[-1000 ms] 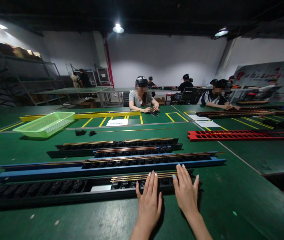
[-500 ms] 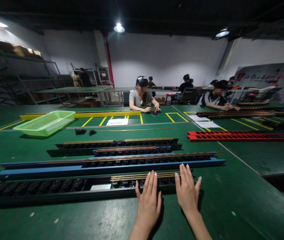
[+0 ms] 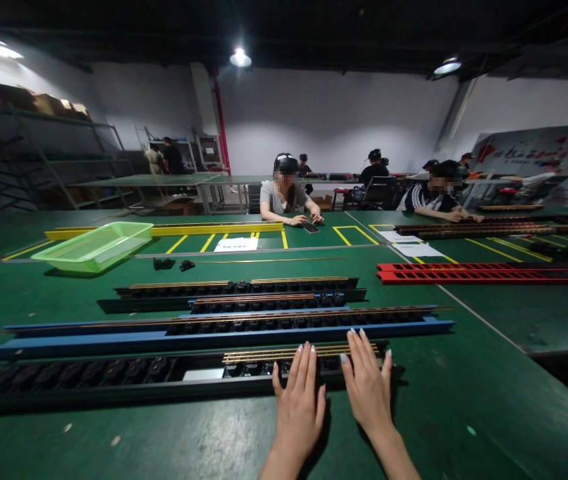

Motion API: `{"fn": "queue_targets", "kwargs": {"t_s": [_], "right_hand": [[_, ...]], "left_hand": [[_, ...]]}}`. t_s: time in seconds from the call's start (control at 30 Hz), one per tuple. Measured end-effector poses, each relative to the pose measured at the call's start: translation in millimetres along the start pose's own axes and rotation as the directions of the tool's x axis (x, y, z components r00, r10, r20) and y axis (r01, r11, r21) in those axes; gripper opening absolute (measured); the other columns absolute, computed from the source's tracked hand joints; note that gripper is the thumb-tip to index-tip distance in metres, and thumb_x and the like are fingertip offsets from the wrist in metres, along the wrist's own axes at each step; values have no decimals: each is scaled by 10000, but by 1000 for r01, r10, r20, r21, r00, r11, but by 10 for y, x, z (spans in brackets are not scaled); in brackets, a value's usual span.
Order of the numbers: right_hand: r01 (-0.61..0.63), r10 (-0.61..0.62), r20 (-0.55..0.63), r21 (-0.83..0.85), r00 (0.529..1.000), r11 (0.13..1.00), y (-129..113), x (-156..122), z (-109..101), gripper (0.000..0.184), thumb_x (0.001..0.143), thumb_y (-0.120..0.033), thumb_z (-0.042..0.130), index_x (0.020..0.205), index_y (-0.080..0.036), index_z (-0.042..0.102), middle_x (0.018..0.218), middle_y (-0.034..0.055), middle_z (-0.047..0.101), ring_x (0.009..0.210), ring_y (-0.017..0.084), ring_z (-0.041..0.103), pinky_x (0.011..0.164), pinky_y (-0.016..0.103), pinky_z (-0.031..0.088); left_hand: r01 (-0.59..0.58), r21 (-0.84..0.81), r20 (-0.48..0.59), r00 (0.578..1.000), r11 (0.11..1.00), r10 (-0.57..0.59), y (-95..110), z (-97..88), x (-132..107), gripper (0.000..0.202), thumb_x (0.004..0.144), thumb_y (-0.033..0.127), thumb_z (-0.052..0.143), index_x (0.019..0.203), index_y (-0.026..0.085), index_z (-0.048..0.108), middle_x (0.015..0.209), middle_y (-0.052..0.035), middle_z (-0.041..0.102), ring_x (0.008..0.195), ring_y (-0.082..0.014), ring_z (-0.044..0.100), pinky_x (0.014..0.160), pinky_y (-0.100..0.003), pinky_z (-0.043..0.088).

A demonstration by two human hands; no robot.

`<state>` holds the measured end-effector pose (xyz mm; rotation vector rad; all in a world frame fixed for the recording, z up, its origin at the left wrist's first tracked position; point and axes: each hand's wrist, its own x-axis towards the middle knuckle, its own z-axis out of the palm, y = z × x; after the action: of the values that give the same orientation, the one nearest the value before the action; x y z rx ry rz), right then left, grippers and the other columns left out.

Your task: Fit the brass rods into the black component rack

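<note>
My left hand (image 3: 298,403) lies with its fingers stretched out over the near black channel rail (image 3: 114,395). My right hand (image 3: 368,381) is at the rail's right part, its fingers also stretched and slightly spread. Under and beside the fingertips run thin brass-coloured rods (image 3: 259,355), laid along a row of black blocks in the rail. Further left in the same rail sit several black knob-like parts (image 3: 114,371). A pale flat strip (image 3: 203,375) shows between the two groups. The fingers hide part of the rods, and I cannot tell how firmly they touch.
Beyond lie a blue rail (image 3: 89,341) with rods and a dark rail (image 3: 304,302). A green basket (image 3: 97,250) stands at the left near a yellow rail (image 3: 214,229); a red rail (image 3: 464,275) lies at the right. A person (image 3: 291,190) sits across the table.
My right hand has shifted a little left along the rail, closer to my left hand. My left hand stays at nearly the same place on the rail.
</note>
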<state>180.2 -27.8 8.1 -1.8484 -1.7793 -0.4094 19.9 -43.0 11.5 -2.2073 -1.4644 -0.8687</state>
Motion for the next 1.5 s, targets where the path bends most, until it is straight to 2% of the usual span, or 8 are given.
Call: {"fn": "queue_targets", "kwargs": {"t_s": [0.2,0.3,0.47,0.7,0.87,1.0,1.33,1.5], "right_hand": [[73,-74,34,17,997,997,-114,-31,-43,588,979,-426,216,1505,-181,119,1495,101,349,1398,223,286,1128,573,43],[108,-110,54,36,992,993,-166,-48,-45,587,976,-443,247,1503,-208,141,1475,96,388,1382,232,320,1125,581,46],[92,-95,61,54,994,994,-172,-50,-30,573,978,-437,255,1497,-204,183,1465,101,405,1374,237,336,1127,580,56],[90,-91,19,68,996,994,-249,-74,-34,610,977,-428,250,1509,-204,54,1498,107,344,1386,242,312,1124,579,91],[147,-148,8,60,989,987,-319,-93,-31,574,977,-418,274,1502,-221,151,1466,93,403,1357,239,366,1133,558,64],[139,-139,-1,49,990,989,-316,-92,-19,554,978,-419,269,1485,-198,237,1456,100,417,1351,235,375,1137,543,43],[166,-168,27,77,985,983,-443,-103,-94,542,977,-448,263,1459,-206,308,1464,80,407,1368,222,348,1146,536,21],[164,-168,31,86,985,983,-449,-109,-101,573,978,-464,230,1481,-190,242,1485,83,368,1382,223,321,1145,539,18]], "left_hand": [[-1,6,-2,1000,1000,1,-9,22,-4,583,891,229,395,1460,205,272,1426,-69,475,1390,-184,289,1156,-437,-5],[-16,-4,-6,1000,1000,16,-15,20,-1,575,893,208,374,1458,192,272,1439,-62,457,1397,-163,269,1156,-432,-42],[-17,-8,-12,1000,1000,17,-8,-30,17,579,889,195,386,1456,187,270,1443,-51,453,1391,-147,277,1158,-418,-54],[7,-3,-14,1000,1000,-7,-8,43,-20,610,873,223,418,1463,217,262,1425,-64,479,1369,-189,332,1160,-432,12],[1,-18,-19,1000,1000,-2,-4,65,-21,615,869,195,391,1467,203,247,1427,-64,475,1375,-180,321,1160,-439,-31],[-7,-15,-17,1000,1000,7,-2,36,-7,611,865,180,386,1462,200,261,1430,-63,471,1379,-174,314,1159,-434,-46],[-6,-40,2,1000,999,7,-4,59,-36,642,849,148,366,1472,159,214,1456,-74,432,1394,-158,278,1157,-433,-66],[15,-73,0,1000,997,-15,3,74,-46,679,841,144,376,1483,158,156,1447,-76,445,1376,-156,315,1156,-421,-59]]}}
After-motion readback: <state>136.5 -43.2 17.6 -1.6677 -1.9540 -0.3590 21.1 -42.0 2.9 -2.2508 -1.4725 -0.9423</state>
